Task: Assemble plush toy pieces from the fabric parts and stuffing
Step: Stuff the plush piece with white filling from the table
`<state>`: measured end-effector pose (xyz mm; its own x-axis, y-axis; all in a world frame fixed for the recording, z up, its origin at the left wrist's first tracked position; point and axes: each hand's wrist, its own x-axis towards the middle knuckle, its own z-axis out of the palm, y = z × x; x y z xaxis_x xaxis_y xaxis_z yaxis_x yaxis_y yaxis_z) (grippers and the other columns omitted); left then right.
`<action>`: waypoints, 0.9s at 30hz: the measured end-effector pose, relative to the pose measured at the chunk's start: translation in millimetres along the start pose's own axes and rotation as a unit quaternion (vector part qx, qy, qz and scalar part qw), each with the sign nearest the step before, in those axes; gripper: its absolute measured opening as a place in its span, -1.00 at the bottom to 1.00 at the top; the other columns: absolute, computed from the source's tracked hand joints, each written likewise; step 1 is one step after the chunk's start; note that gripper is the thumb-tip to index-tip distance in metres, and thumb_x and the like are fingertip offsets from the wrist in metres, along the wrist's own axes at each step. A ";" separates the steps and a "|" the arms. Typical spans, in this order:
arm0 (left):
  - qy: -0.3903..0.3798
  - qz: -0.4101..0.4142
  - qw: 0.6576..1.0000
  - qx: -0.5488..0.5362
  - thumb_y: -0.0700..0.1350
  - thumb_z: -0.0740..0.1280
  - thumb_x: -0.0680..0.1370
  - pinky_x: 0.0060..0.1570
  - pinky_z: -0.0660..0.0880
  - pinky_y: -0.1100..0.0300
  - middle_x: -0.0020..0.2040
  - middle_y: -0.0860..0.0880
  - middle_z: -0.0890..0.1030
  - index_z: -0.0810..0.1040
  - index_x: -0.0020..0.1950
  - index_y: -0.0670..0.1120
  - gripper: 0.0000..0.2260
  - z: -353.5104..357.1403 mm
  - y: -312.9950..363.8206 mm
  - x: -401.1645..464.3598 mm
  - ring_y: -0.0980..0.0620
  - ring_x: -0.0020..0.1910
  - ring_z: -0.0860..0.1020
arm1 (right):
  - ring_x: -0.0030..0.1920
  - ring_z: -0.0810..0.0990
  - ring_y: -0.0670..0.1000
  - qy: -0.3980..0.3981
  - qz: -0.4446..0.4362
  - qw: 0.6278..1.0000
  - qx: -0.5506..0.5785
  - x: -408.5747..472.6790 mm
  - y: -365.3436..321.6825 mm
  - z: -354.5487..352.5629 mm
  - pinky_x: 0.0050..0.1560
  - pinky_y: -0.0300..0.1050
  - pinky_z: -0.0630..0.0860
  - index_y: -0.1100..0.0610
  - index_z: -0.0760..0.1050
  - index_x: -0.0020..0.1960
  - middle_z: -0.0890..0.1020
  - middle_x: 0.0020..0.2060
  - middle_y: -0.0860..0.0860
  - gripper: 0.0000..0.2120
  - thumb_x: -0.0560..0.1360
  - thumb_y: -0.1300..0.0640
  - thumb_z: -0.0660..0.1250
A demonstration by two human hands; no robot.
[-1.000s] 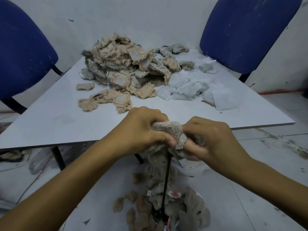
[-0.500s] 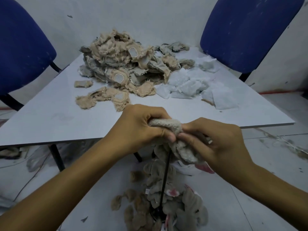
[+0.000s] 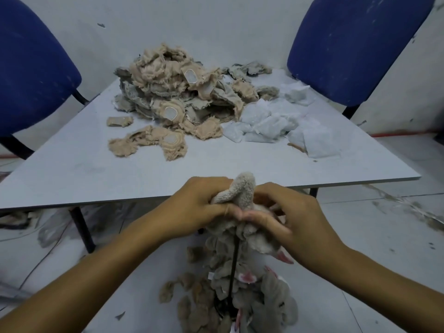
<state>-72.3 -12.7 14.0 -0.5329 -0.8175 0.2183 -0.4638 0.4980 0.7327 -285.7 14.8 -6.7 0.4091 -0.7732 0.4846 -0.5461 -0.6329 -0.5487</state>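
Note:
A grey fuzzy plush piece (image 3: 243,191) is held in front of the table's near edge, its rounded tip sticking up between my hands. My left hand (image 3: 199,207) grips its left side with curled fingers. My right hand (image 3: 286,212) pinches the lower right part, the thumb against the fabric. A thin black rod (image 3: 234,265) stands upright below the piece, its top hidden in the plush. On the table (image 3: 96,169) lie a heap of beige fabric parts (image 3: 177,92) and white stuffing sheets (image 3: 271,118).
Finished grey and beige plush pieces (image 3: 230,301) are piled on the floor around the rod's base. Two blue chairs (image 3: 355,44) flank the table at the back corners. Loose beige pieces (image 3: 149,143) lie on the table's left centre. Scraps litter the floor at right.
The plush piece has been worked so that a rounded tip now stands up between my hands. My right hand has shifted lower on the fabric; both hands keep their hold.

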 end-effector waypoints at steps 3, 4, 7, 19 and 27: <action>0.017 -0.003 0.997 -0.081 -0.07 0.51 0.41 -0.11 0.50 0.26 -0.10 0.11 0.64 0.65 -0.01 -0.02 -0.82 -1.0 -0.5 -1.2 0.14 -0.10 0.61 | -0.09 0.51 -0.20 -0.062 0.032 0.998 -0.007 2.1 4.2 4.0 -0.11 -0.39 0.40 -0.01 0.58 0.04 0.56 -0.12 -0.19 -0.70 0.49 -0.21 0.36; 0.019 -0.003 0.995 -0.100 -0.10 0.51 0.40 -0.09 0.52 0.23 -0.09 0.08 0.66 0.68 -0.01 -0.05 -0.82 0.8 -0.1 -1.7 0.12 -0.08 0.62 | -0.03 0.52 -0.21 -0.105 0.052 0.993 0.010 0.9 6.0 8.3 -0.07 -0.38 0.41 -0.02 0.58 0.07 0.58 -0.06 -0.19 -0.71 0.49 -0.19 0.39; 0.051 0.005 0.990 -0.131 -0.21 0.47 0.41 0.00 0.57 0.08 -0.06 -0.05 0.68 0.70 -0.08 -0.13 -0.89 16.6 3.7 -1.2 0.03 -0.05 0.65 | -0.01 0.60 -0.18 -0.130 0.119 0.980 0.092 -6.5 7.3 28.4 0.00 -0.14 0.54 -0.01 0.63 0.06 0.66 -0.03 -0.15 -0.84 0.50 -0.01 0.46; 0.112 0.007 0.986 -0.121 -0.38 0.47 0.42 -0.11 0.48 -0.14 -0.18 -0.26 0.58 0.62 -0.19 -0.33 -0.95 33.1 3.3 32.0 -0.22 -0.18 0.55 | -0.21 0.63 -0.08 -0.069 0.177 0.976 0.107 5.0 26.1 29.7 -0.18 0.06 0.55 0.06 0.63 -0.13 0.69 -0.23 -0.06 -0.88 0.49 0.26 0.40; -0.052 -0.063 0.995 -0.054 -0.06 0.58 0.33 0.07 0.54 0.10 0.04 0.08 0.64 0.60 0.11 0.12 -0.62 -9.7 -1.4 32.2 0.06 0.05 0.61 | -0.05 0.57 -0.21 -0.167 0.108 0.979 0.035 22.9 20.6 5.2 -0.08 -0.27 0.50 -0.18 0.54 0.05 0.63 -0.09 -0.25 -0.70 0.39 -0.24 0.46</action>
<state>-82.0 -42.5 26.3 -0.5487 -0.8342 0.0558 -0.4555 0.3542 0.8167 -283.9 -16.1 -10.5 0.5115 -0.8524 0.1088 -0.5993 -0.4446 -0.6657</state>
